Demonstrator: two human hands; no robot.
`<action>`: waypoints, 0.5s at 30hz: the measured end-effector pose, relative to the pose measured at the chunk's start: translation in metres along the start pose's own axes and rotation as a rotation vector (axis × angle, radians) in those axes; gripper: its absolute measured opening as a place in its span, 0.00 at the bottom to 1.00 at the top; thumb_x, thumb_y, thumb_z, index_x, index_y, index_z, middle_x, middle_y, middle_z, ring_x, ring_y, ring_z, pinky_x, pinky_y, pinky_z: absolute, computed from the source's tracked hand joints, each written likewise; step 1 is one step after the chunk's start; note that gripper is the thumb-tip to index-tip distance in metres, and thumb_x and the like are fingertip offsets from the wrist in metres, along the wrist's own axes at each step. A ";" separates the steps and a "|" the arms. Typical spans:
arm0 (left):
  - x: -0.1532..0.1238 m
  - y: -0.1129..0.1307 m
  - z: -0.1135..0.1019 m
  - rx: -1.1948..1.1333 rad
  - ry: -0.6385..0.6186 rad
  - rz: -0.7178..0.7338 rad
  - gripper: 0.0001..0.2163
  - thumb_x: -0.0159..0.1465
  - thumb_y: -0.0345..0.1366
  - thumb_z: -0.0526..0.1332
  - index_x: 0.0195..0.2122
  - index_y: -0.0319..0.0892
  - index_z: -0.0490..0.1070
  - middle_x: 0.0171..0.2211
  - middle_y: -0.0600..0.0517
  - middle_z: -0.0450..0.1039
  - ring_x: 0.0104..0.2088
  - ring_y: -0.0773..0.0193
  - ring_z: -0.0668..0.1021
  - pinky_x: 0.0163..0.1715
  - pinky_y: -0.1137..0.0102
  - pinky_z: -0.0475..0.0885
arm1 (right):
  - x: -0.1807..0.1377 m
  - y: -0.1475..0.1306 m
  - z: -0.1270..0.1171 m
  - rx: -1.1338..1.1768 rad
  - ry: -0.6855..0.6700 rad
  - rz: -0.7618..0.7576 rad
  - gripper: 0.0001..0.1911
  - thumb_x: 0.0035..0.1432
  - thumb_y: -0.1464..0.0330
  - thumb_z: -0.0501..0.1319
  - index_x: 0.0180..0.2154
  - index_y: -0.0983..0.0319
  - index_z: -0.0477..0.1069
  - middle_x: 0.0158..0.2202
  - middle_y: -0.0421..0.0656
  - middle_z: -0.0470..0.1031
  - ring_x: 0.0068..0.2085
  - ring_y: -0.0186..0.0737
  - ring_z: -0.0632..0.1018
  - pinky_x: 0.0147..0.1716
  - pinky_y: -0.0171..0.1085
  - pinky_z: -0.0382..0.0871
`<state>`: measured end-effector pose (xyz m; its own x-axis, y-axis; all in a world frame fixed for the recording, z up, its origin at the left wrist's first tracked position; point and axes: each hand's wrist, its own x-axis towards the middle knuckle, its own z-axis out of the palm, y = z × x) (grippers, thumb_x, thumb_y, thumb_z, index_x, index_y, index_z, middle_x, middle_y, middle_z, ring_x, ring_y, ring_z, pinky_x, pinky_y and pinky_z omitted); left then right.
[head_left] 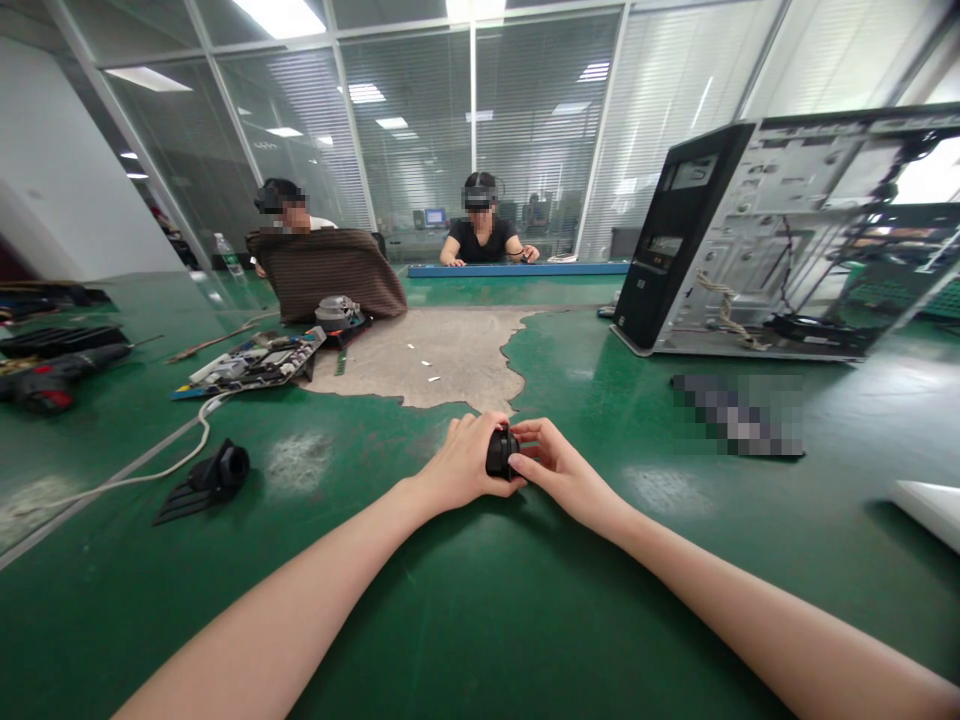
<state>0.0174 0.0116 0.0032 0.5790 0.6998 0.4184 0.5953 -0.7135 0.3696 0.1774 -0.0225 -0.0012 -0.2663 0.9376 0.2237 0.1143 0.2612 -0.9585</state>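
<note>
A small black rounded device (498, 455) sits between my two hands at the middle of the green table (420, 620). My left hand (469, 455) wraps round its left side, thumb below and fingers above. From the right, my right hand (551, 460) holds the other side with thumb and fingertips. The fingers cover much of the device, so its exact kind cannot be made out. Off to the left lies a black plastic part with a round opening (214, 475) and a flat slotted base.
An open computer case (690, 240) stands at the right. A circuit board (259, 362), a white cable (204, 430) and a red-black power tool (56, 385) lie left. A pixelated flat object (739, 415) lies right. Two people sit across, one behind a brown cloth-covered shape (330, 275).
</note>
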 end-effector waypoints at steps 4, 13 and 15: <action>-0.001 -0.001 0.001 0.023 0.004 0.017 0.27 0.46 0.44 0.63 0.45 0.44 0.56 0.41 0.50 0.65 0.38 0.56 0.68 0.38 0.63 0.60 | -0.001 -0.001 -0.002 0.035 -0.064 -0.001 0.12 0.51 0.66 0.59 0.38 0.59 0.60 0.39 0.42 0.67 0.42 0.39 0.71 0.41 0.40 0.67; -0.001 -0.003 0.002 0.024 0.009 0.013 0.28 0.46 0.44 0.64 0.46 0.44 0.54 0.42 0.49 0.64 0.39 0.55 0.67 0.39 0.63 0.59 | 0.003 0.000 0.000 0.070 0.017 0.031 0.12 0.51 0.62 0.59 0.35 0.60 0.60 0.35 0.40 0.68 0.37 0.37 0.72 0.34 0.38 0.68; -0.001 -0.003 0.002 0.019 0.006 0.008 0.28 0.46 0.44 0.63 0.46 0.44 0.54 0.41 0.49 0.64 0.39 0.55 0.67 0.38 0.63 0.59 | 0.003 0.000 0.000 0.040 0.024 0.040 0.13 0.51 0.61 0.59 0.37 0.60 0.60 0.37 0.42 0.68 0.38 0.37 0.72 0.37 0.39 0.68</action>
<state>0.0161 0.0130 0.0002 0.5803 0.6941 0.4261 0.6012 -0.7180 0.3508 0.1764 -0.0196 -0.0002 -0.2388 0.9526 0.1886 0.0861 0.2143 -0.9730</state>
